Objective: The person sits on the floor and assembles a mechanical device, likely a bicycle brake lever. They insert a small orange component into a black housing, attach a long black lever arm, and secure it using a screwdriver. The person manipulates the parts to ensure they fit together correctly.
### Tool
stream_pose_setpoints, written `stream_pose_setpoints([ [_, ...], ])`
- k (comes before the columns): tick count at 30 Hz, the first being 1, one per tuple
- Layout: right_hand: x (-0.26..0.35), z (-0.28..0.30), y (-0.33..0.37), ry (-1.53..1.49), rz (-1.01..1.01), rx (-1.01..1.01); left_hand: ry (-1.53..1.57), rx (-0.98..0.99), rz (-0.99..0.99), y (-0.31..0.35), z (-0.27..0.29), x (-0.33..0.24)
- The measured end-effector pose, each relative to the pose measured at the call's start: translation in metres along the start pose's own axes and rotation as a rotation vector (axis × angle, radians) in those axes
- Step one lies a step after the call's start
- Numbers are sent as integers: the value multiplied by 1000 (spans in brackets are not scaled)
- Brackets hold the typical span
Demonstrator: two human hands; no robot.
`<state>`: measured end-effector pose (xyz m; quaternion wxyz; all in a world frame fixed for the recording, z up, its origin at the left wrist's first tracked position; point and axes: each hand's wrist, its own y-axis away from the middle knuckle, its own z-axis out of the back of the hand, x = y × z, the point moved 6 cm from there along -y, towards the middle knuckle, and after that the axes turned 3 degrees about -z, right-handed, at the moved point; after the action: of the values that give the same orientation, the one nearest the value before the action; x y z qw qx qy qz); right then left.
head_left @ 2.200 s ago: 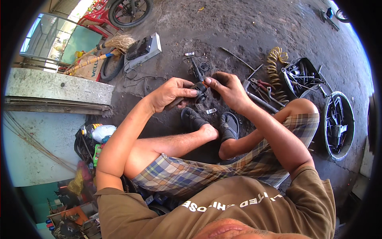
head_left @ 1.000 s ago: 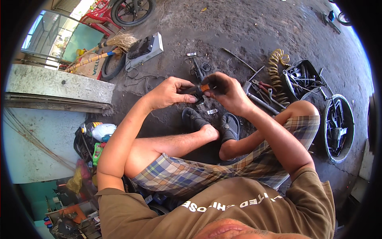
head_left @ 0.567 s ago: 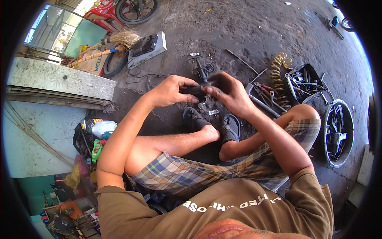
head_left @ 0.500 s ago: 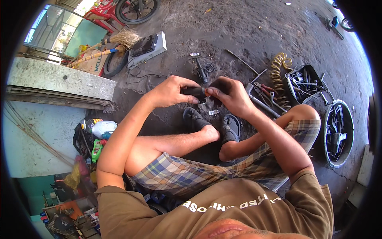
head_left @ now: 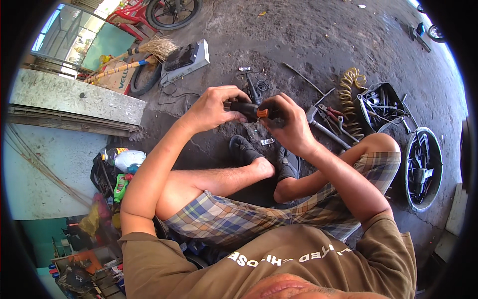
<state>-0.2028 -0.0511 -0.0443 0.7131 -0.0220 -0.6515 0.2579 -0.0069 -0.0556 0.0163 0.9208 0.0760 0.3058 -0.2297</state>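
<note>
Over my sandalled feet, both hands hold a black, handle-shaped piece [head_left: 243, 108] with an orange end; its exact kind I cannot make out. My left hand [head_left: 211, 110] is closed round the black part, thumb below and fingers above. The fingers of my right hand [head_left: 295, 124] curl about the orange end, and a dark shape in their shadow is hard to make out. Just beyond the hands, a black tool with a cord [head_left: 252, 88] lies on the ground. A small silvery packet [head_left: 268, 142] lies between my feet.
To the right lie a hammer [head_left: 328, 130], red-handled pliers [head_left: 330, 110], a T-handled wrench [head_left: 304, 78] and a coiled yellow hose [head_left: 348, 79]. Beyond them stand a black tray of wrenches [head_left: 362, 115] and a round basin [head_left: 438, 169]. At left are a pale box [head_left: 199, 61] and bottles [head_left: 130, 162].
My right hand has shifted and its fingers have turned, so more of the orange end shows. My left hand has moved slightly up, still holding the black piece.
</note>
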Motion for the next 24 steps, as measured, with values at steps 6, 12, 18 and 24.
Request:
stream_pose_setpoints([
  [6,-14,-4,4,-39,-211,103,-14,-52,-92,-1,4,-6],
  [12,4,2,4,147,80,0,-26,-68,-89,-1,5,-11],
  [18,-14,1,2,65,-294,149,-116,-97,-106,-1,3,-16],
  [24,-18,-2,2,140,-158,160,-108,-103,-93,-1,3,-15],
])
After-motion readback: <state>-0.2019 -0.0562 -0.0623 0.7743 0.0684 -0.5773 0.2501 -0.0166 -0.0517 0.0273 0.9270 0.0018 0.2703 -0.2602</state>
